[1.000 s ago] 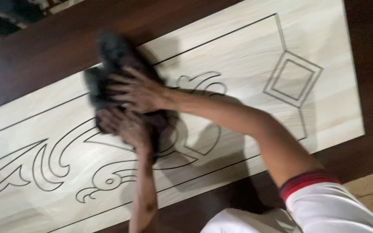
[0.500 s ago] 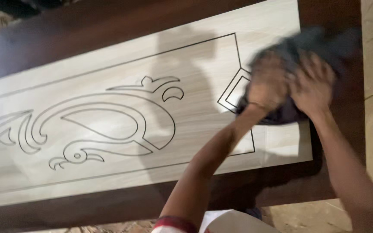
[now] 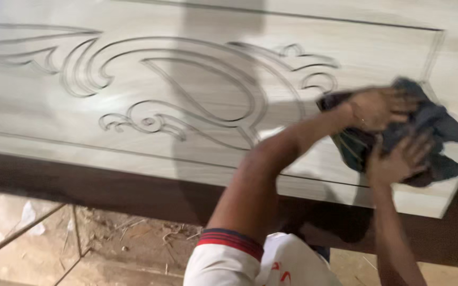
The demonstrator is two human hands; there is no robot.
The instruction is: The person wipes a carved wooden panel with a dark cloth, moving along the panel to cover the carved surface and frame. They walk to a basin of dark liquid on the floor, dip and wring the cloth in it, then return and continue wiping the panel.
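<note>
Pressing: both hands bear down on a dark grey cloth point(image 3: 425, 132) bunched on a pale carved wooden panel point(image 3: 186, 79).
Left hand point(image 3: 380, 108): lies flat on the upper part of the cloth, fingers spread and pointing toward the panel's right end; the forearm crosses over from lower left.
Right hand point(image 3: 398, 159): flat on the lower part of the cloth, fingers fanned upward, just below the left one and nearly touching it.
Grip: neither hand pinches; palms push the cloth against the wood, though motion blur hides the fingertips.
Cloth position: at the panel's right end, near its lower edge, under and slightly right of both hands.
Key relation: the panel's long axis runs left to right, so nearly all of its carved scrollwork point(image 3: 197, 90) lies to the left of the hands; the left arm already stretches along that line.
Support: the panel rests on a dark brown board point(image 3: 80, 185), which sits on a thin metal frame point(image 3: 22, 233).
Below: a dusty floor point(image 3: 133, 238) with scraps.
</note>
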